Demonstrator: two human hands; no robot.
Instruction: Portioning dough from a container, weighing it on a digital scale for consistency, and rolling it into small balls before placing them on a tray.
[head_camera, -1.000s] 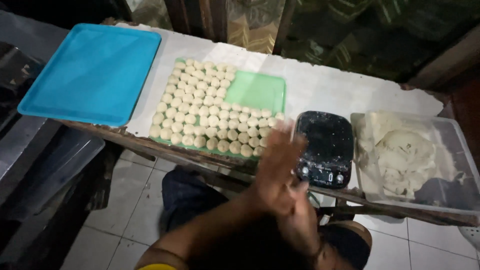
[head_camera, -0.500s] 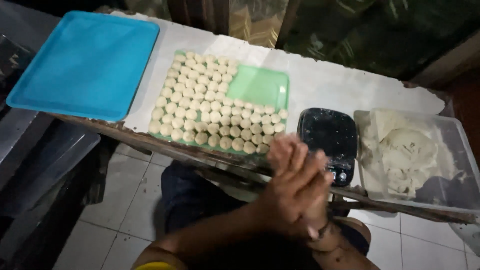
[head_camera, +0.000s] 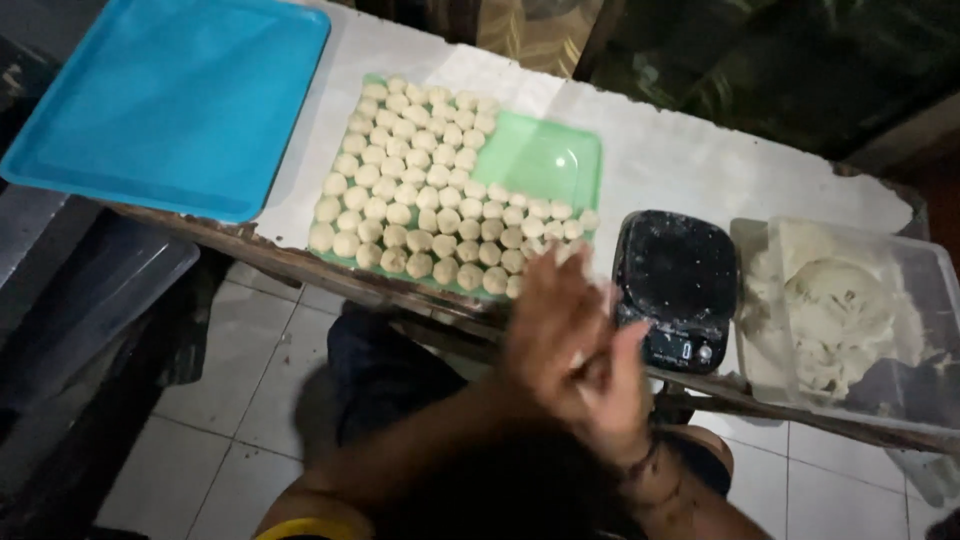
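My left hand (head_camera: 548, 320) and my right hand (head_camera: 612, 395) are pressed palm to palm in front of the table edge, blurred by motion. A small pale bit of dough (head_camera: 580, 357) shows between the palms. Just beyond the hands lies a green tray (head_camera: 545, 160) filled with rows of several small round dough balls (head_camera: 420, 190); its far right corner is bare. A black kitchen scale (head_camera: 675, 285), dusted with flour, sits right of the hands.
A bare blue tray (head_camera: 165, 100) lies at the table's left end. A clear plastic tub (head_camera: 930, 280) at the right holds a mass of dough (head_camera: 835, 320). The white tabletop (head_camera: 700, 150) has a worn wooden front edge. Below are tiled floor (head_camera: 240, 400) and a grey bin (head_camera: 90, 300).
My hands have kept sliding against each other, the left hand moving forward and back over the right. The view has shifted slightly to the right. Trays, scale and tub have not moved.
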